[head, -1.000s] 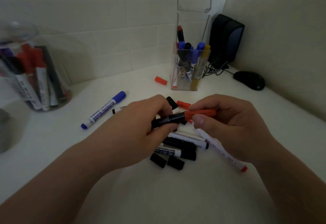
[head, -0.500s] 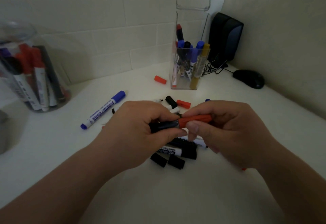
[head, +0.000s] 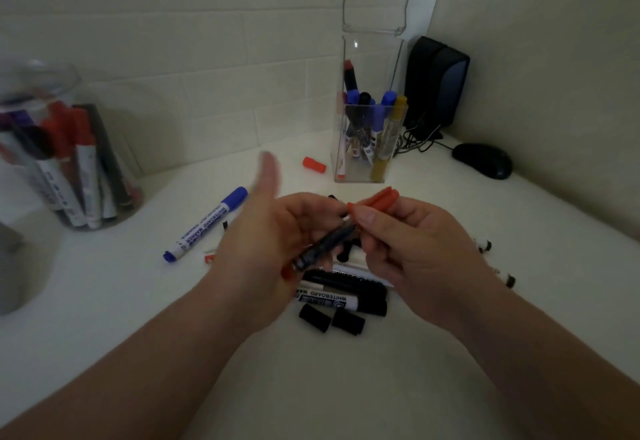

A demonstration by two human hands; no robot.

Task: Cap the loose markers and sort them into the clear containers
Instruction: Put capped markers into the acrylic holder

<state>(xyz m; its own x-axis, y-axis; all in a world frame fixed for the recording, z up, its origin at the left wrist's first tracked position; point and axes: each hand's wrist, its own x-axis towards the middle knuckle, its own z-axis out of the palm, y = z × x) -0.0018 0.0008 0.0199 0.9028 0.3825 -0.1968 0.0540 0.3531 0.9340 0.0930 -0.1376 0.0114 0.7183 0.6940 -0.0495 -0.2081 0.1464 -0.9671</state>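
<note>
Presently fingertips (head: 367,218) of the right hand (head: 415,252) pinch the red cap (head: 377,198) onto the dark marker (head: 329,240), its barrel gripped by the left hand (head: 263,252) above the table (head: 311,387). Judged partway: tall clear container (head: 375,58) and round jar (head: 45,89) hold markers; blue marker (head: 207,225), marker pile (head: 343,285) and black caps (head: 330,319) remain loose.

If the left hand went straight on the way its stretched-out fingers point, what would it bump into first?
Likely nothing on the counter: the left hand points past the orange cap, which lies to its right, toward the tiled wall. Blur and depth leave that unsure.
</note>
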